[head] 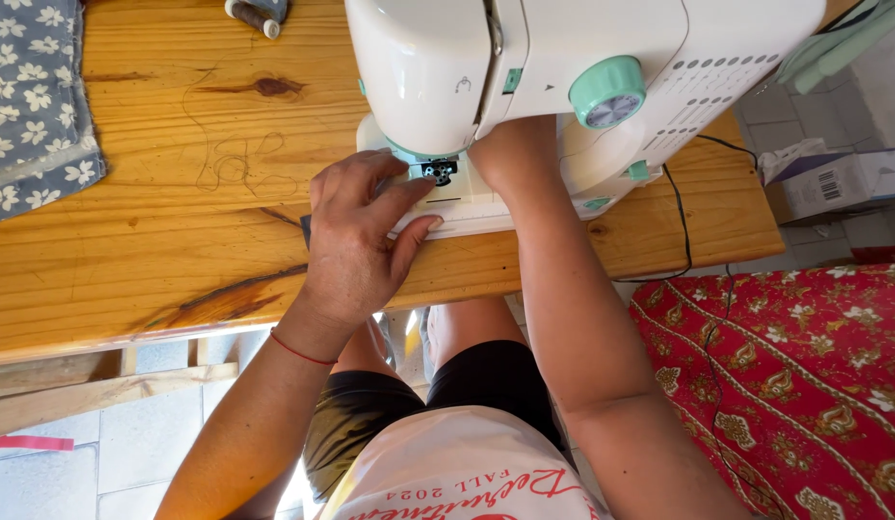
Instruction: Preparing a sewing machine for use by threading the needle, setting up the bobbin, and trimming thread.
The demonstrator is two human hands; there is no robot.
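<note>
Wooden planks with dark knots make up the surface, and a white sewing machine with mint green knobs stands on it at about one o'clock. Below the surface, pale floor tiles show at seven o'clock. The left hand lies flat at the front edge of the machine bed, its fingers slightly spread and pressing down just beside the presser foot; they pinch nothing that can be seen. The right hand is hidden behind the machine arm, only the right forearm shows, so the state of its fingers cannot be told.

One risk seems clear: the left fingertips are very near the needle area, and if the machine runs, a finger could be caught. Loose thread curls on the surface at ten o'clock and might tangle. The black cable hangs over the edge at three o'clock and could be pulled by a knee.

Blue flowered cloth lies at nine o'clock, a thread spool at eleven, red patterned fabric at four.
</note>
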